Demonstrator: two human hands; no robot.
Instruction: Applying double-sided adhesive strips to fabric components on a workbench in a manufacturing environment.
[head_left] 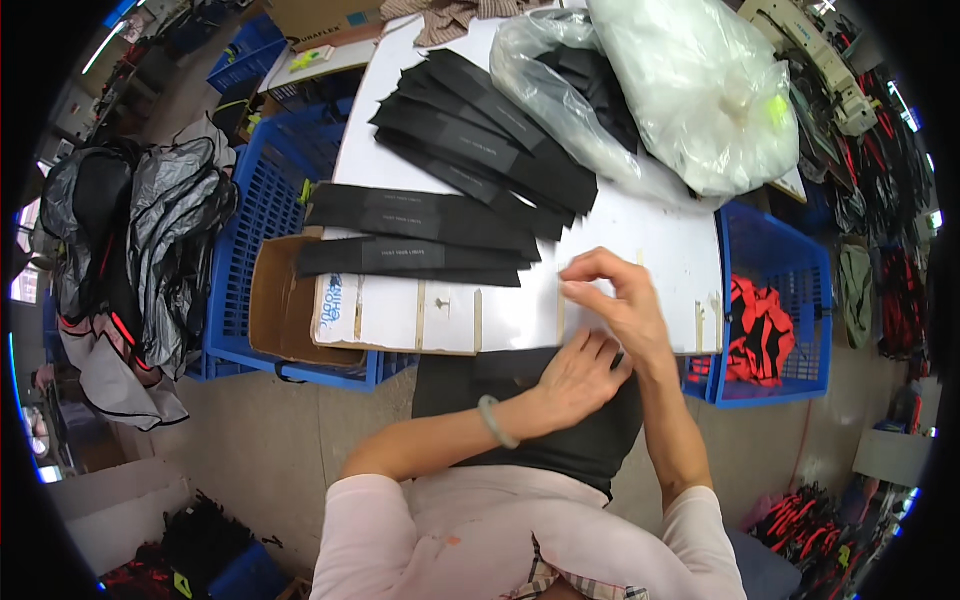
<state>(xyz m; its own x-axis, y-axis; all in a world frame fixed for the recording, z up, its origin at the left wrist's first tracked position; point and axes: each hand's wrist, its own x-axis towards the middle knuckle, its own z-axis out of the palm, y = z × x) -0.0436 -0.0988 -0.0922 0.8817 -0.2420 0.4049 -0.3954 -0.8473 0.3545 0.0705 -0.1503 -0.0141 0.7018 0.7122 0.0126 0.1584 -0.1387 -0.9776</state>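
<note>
The white surface point(660, 255) has bare room along its front edge and toward its right edge. Three black fabric strips point(400, 262) lie overlapping at its left, their ends jutting past that edge above one cardboard box point(285, 300). Behind them fans a strip pile point(470, 140), too overlapped to count; two plastic bags point(705, 100) crowd the back right. One blue crate stands close to each side edge, left point(265, 180) and right point(775, 235). The person's right hand point(632, 310) is over the front edge, its grip nearly closed, thumb and forefinger curved together; whether it holds anything thin cannot be told. The left hand point(582, 383) is just below, fingers bent, its hold hidden.
</note>
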